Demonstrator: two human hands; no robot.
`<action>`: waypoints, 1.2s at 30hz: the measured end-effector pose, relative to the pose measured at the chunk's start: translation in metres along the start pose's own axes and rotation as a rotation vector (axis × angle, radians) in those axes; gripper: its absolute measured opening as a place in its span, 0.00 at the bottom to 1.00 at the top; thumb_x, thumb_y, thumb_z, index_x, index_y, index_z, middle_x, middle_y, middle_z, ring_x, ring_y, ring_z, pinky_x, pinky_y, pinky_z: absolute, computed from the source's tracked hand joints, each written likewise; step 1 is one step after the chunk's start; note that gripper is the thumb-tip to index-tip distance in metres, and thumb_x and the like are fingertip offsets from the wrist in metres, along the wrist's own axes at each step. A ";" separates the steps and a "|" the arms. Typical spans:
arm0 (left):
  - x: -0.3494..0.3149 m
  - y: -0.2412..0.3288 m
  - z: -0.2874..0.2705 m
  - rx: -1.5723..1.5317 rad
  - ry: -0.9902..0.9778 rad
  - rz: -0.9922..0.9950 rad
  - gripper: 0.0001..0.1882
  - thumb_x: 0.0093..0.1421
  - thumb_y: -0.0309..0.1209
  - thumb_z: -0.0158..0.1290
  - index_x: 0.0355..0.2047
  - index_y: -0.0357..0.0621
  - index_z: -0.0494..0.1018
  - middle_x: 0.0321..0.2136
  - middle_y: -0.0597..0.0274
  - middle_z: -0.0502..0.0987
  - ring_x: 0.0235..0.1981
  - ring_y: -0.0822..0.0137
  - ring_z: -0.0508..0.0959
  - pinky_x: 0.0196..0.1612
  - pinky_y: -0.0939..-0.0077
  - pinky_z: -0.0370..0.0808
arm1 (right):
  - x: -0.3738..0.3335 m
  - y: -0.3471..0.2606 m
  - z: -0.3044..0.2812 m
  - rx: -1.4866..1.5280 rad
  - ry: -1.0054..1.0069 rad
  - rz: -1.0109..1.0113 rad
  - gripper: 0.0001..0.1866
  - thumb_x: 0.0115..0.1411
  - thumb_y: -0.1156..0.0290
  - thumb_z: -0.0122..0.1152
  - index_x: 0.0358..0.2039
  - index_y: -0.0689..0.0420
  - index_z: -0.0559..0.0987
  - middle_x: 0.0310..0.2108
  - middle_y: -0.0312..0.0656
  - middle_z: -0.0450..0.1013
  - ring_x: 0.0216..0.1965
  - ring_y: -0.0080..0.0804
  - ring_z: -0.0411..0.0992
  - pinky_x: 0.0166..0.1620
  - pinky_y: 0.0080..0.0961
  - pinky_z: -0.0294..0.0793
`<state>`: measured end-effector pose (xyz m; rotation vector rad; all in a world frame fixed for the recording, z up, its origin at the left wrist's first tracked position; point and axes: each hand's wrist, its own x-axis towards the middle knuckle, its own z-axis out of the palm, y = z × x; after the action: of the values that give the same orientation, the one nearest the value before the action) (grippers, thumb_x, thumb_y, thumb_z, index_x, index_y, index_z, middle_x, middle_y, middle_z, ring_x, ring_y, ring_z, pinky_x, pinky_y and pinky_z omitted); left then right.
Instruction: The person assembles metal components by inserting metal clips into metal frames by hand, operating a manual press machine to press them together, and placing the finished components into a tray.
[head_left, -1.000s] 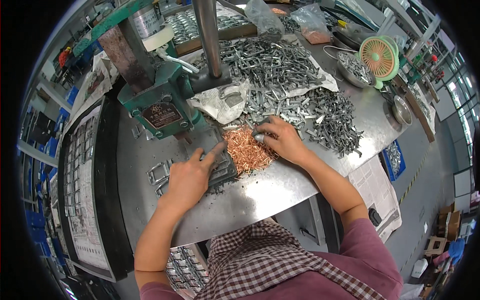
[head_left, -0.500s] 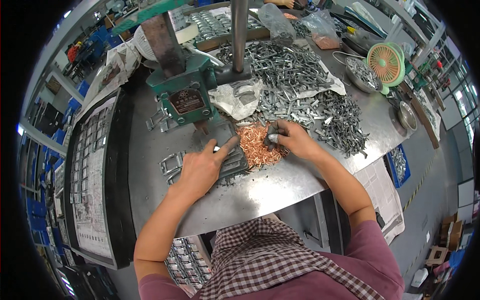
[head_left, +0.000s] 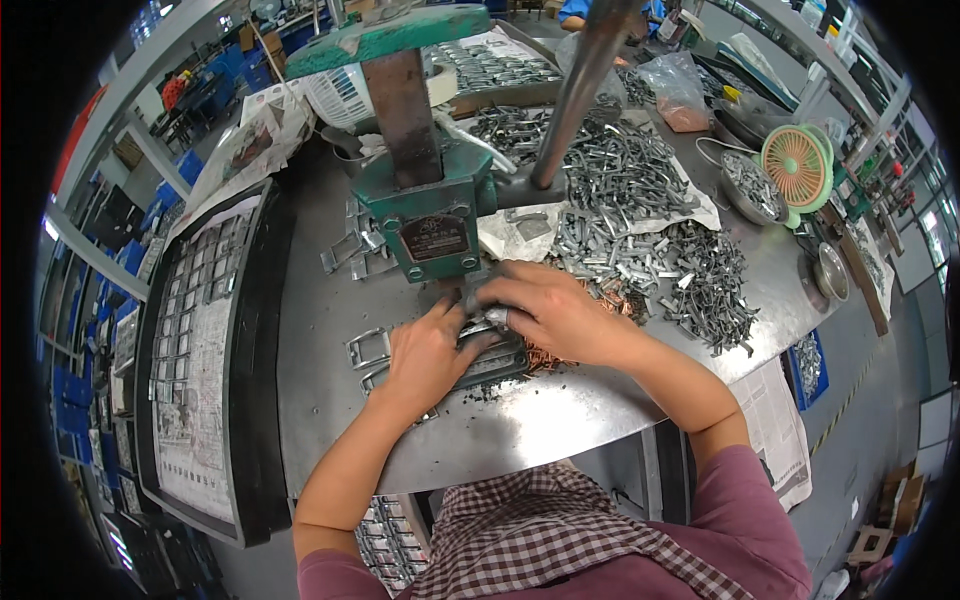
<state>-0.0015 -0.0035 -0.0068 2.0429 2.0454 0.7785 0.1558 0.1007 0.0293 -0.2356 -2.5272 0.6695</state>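
My left hand (head_left: 428, 352) rests at the steel fixture (head_left: 500, 366) beneath the ram of a green hand press (head_left: 430, 225). Its thumb and index finger close around a spot at the fixture; whatever they grip is hidden. From the right, my right hand (head_left: 550, 308) reaches over the same spot, blackened fingertips brought together beside the left ones. They are partly blurred, and what is in them cannot be made out. Copper-coloured pins (head_left: 543, 362) lie partly under my right hand. Beside my left hand are rectangular metal buckle frames (head_left: 370, 348).
Behind the pins spread heaps of silver clips (head_left: 625, 170) and darker clips (head_left: 710, 285). A slanted steel lever (head_left: 580, 100) rises from the press. At left stands a black-edged tray (head_left: 205, 365) with buckle frames. A metal bowl (head_left: 755, 190) and green fan (head_left: 797, 165) stand at right.
My right hand has moved left from the copper pins to the fixture, meeting my left hand. My left fingers have closed in at the fixture. The whole view has shifted slightly.
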 end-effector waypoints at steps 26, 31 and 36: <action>0.007 0.004 -0.008 0.019 -0.059 -0.026 0.16 0.46 0.35 0.56 0.29 0.33 0.72 0.29 0.50 0.73 0.27 0.49 0.74 0.29 0.60 0.70 | 0.010 0.004 0.003 -0.028 -0.154 0.002 0.16 0.45 0.77 0.56 0.37 0.61 0.67 0.33 0.46 0.67 0.34 0.46 0.68 0.35 0.36 0.68; 0.007 0.000 -0.009 0.017 -0.071 -0.033 0.16 0.45 0.34 0.56 0.28 0.32 0.71 0.29 0.49 0.73 0.27 0.49 0.74 0.29 0.60 0.70 | 0.013 0.003 0.011 -0.067 -0.156 -0.012 0.14 0.44 0.79 0.54 0.35 0.61 0.68 0.30 0.44 0.66 0.32 0.45 0.69 0.32 0.35 0.69; 0.010 0.005 -0.009 -0.020 -0.057 -0.033 0.15 0.44 0.33 0.57 0.28 0.32 0.72 0.29 0.49 0.74 0.27 0.49 0.75 0.29 0.61 0.70 | 0.009 0.005 0.016 -0.213 -0.131 -0.079 0.14 0.43 0.81 0.52 0.34 0.60 0.69 0.30 0.43 0.67 0.30 0.44 0.69 0.30 0.36 0.70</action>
<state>-0.0022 0.0040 0.0058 1.9915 2.0274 0.7235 0.1397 0.1011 0.0189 -0.1692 -2.7191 0.3956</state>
